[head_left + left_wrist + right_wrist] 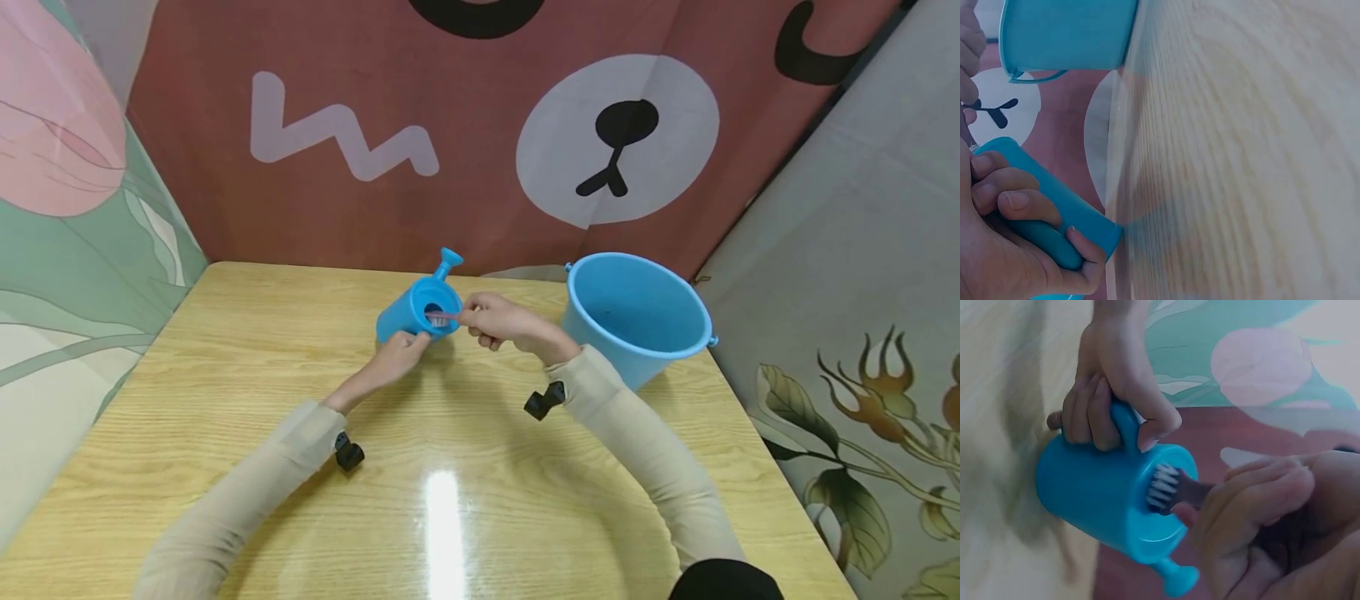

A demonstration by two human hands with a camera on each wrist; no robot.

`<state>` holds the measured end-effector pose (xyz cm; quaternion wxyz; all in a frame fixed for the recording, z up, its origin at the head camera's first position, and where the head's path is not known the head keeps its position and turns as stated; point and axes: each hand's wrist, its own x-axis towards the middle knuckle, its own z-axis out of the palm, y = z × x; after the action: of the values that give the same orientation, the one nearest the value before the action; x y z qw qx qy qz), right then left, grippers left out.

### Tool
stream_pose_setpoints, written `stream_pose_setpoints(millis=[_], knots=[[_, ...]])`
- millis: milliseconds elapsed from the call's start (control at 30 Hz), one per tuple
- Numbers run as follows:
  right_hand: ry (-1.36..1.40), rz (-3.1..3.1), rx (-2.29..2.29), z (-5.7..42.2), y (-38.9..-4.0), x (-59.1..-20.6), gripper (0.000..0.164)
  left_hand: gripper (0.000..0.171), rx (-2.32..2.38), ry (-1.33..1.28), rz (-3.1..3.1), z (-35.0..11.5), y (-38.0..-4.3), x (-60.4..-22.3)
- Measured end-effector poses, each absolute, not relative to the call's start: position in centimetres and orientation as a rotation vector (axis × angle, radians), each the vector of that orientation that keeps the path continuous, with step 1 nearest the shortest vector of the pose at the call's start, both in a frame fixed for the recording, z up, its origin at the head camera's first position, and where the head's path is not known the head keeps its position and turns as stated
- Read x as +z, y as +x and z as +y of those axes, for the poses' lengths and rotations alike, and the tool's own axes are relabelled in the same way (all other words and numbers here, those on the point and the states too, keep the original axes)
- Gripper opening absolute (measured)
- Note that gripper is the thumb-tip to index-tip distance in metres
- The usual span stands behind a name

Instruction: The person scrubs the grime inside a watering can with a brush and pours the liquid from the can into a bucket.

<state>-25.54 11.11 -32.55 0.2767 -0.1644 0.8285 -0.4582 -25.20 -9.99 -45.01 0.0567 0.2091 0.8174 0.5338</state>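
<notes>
A blue watering can [397, 320] tilts over the table's far part, its round opening turned towards the right hand. My left hand [401, 353] grips its handle; in the left wrist view, curled fingers [1019, 197] wrap round it. My right hand [504, 321] pinches the handle of a small brush [438, 321] with pale bristles. In the right wrist view the brush head [1163, 486] is at the mouth of the can, bristles by the inner rim. The can's spout with its flared rose [448, 258] points away towards the back.
A large blue bucket [624, 365] stands upright at the back right, close by the right forearm. The wooden table [300, 317] ends at a wall hanging [337, 217] printed with a bear's face. Patterned cloths [810, 292] hang at both sides.
</notes>
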Motion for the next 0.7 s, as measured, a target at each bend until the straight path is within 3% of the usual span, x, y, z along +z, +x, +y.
stream_pose_setpoints(millis=[267, 700], knots=[[-0.314, 2.034, -1.453, 11.33, -26.28, -33.51, 0.011, 0.050, 1.629, 0.584, 2.460, -10.02, -25.29, -44.90], [-0.260, 2.017, -1.513, 11.43, -26.63, -33.46, 0.014, 0.051, 1.599, 0.628, 2.432, -10.12, -25.49, -44.76]])
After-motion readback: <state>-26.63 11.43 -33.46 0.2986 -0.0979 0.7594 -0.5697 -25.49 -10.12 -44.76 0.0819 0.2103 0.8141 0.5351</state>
